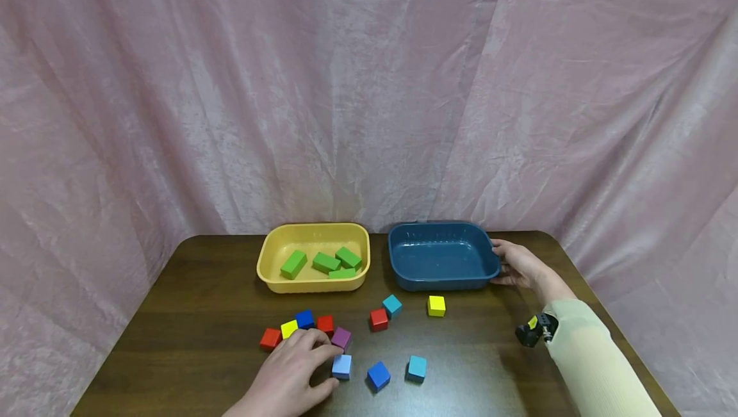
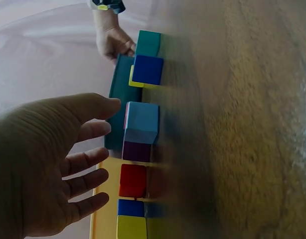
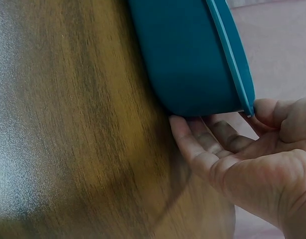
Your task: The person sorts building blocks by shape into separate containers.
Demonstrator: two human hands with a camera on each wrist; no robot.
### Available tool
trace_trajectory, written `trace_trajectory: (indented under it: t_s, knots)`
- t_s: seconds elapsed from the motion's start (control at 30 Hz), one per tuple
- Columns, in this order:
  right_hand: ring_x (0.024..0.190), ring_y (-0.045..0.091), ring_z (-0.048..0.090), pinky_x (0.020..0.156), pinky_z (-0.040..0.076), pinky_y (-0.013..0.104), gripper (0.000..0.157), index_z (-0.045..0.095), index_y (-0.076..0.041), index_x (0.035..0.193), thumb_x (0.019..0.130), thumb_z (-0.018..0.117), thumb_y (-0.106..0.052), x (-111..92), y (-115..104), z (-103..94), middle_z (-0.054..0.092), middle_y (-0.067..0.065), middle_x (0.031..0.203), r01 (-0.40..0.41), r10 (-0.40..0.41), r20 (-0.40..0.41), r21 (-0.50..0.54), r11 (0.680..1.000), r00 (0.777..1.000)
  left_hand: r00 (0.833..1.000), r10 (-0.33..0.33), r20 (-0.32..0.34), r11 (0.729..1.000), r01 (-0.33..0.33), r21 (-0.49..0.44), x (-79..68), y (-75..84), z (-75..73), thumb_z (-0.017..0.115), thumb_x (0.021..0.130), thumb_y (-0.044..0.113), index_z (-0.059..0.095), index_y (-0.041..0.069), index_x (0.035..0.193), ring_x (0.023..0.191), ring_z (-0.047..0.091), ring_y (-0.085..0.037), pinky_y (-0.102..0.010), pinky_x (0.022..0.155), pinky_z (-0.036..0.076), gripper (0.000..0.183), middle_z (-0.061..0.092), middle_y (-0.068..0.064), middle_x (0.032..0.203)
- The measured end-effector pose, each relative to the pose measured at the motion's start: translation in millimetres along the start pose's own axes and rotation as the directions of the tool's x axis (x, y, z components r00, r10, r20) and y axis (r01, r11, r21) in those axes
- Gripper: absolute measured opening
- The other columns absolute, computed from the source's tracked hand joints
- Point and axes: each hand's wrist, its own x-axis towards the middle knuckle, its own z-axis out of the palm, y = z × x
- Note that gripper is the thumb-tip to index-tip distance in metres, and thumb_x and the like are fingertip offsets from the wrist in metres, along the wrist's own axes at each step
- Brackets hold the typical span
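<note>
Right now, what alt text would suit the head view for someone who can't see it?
A left hand is among coloured cubes on a wooden table, while a right hand holds the end of a blue tray. A yellow tray beside it holds green blocks; a pink curtain hangs behind.

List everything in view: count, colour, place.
curtain: 1, pink, background
table: 1, dark brown, foreground
yellow tray: 1, yellow, back left
blue tray: 1, blue, back right
green blocks: 4, green, in yellow tray
red cubes: 3, red, two left, one centre
yellow cubes: 2, yellow, left; centre-right
blue cubes: 2, blue, left; front
purple cube: 1, purple, centre-left
light blue cube: 1, light blue, front
teal cubes: 2, teal, centre; front
left hand: 1, bare, beside light blue cube
right hand: 1, bare, touching blue tray
sleeve: 1, cream, lower right
wrist device: 1, black, beside sleeve
</note>
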Motion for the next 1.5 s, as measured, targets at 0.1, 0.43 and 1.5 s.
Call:
trace_trajectory:
  t_s: [0.1,0.43,1.5]
  knots:
    - [0.104,0.035,0.056,0.083,0.046,0.055,0.049,0.019,-0.013,0.149,0.101,0.028,-0.017,-1.0,-1.3,-0.5,0.039,0.029,0.133,0.004,-0.004,0.001,-0.006,1.0,1.0,1.0,0.011,-0.015,1.0,-0.011,0.016,2.5,-0.2,2.1,0.071,0.076,0.048,0.063,0.035,0.114,0.098,0.041,-0.01,-0.04,0.081,0.041,0.041,0.047,0.015,0.107]
    - [0.111,0.041,0.051,0.082,0.047,0.053,0.049,0.017,-0.014,0.149,0.101,0.029,-0.016,-0.5,1.4,-2.7,0.036,0.029,0.135,0.016,-0.016,0.042,-0.003,1.0,0.999,0.998,0.049,-0.028,0.998,-0.047,0.044,5.1,-4.6,9.9,0.07,0.076,0.047,0.066,0.032,0.11,0.099,0.042,-0.013,-0.041,0.081,0.042,0.038,0.048,0.012,0.106]
    - [0.122,0.046,0.039,0.09,0.037,0.061,0.06,0.006,-0.027,0.15,0.099,0.029,-0.005,-6.4,3.7,-11.0,0.02,0.026,0.147,0.073,-0.088,0.182,0.092,0.993,0.979,1.0,0.017,0.003,0.999,-0.017,0.04,11.3,-8.7,12.5,0.072,0.077,0.041,0.067,0.034,0.103,0.097,0.044,-0.014,-0.041,0.08,0.043,0.027,0.049,0.011,0.103]
